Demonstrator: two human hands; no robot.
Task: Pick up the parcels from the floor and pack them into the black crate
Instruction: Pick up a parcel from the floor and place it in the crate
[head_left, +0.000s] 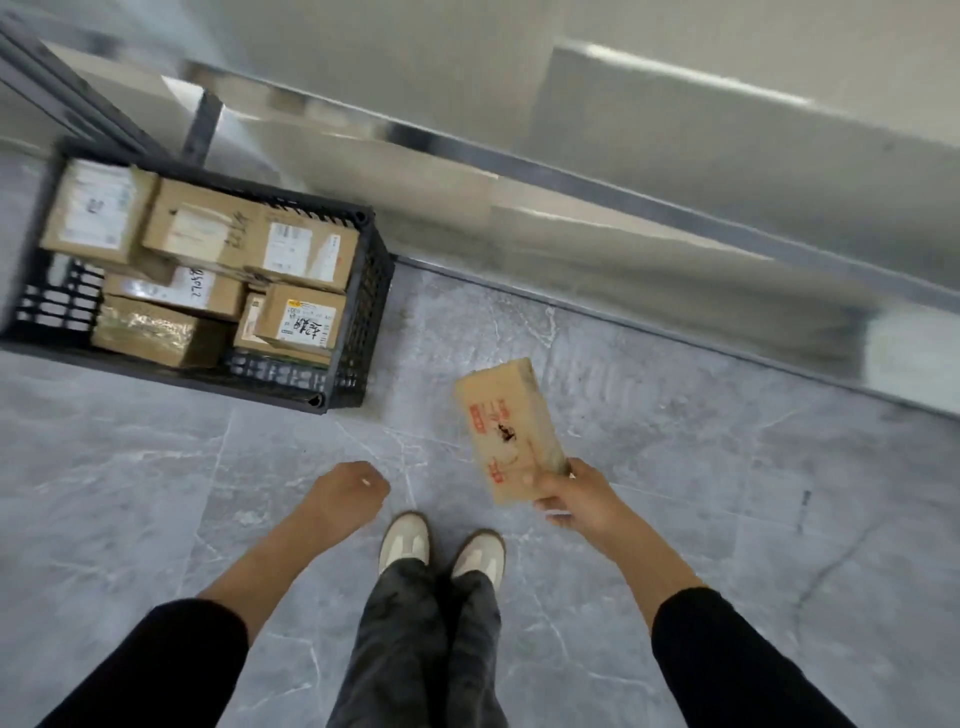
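My right hand (569, 496) grips the near end of a flat brown parcel (506, 426) with red print, held above the grey floor right of centre. The black crate (371, 291) stands on the floor at the left, holding several cardboard parcels, among them a small labelled box (304, 317) at its near right. My left hand (350, 491) hangs below the crate's near corner with fingers curled under, holding nothing that I can see. The parcel is to the right of the crate, apart from it.
A grey wall with a metal skirting strip (623, 187) runs diagonally behind the crate. My two feet in white shoes (441, 548) stand on the grey marbled tiles (156, 493) between my hands. A dark shelf frame (67, 88) is at the top left.
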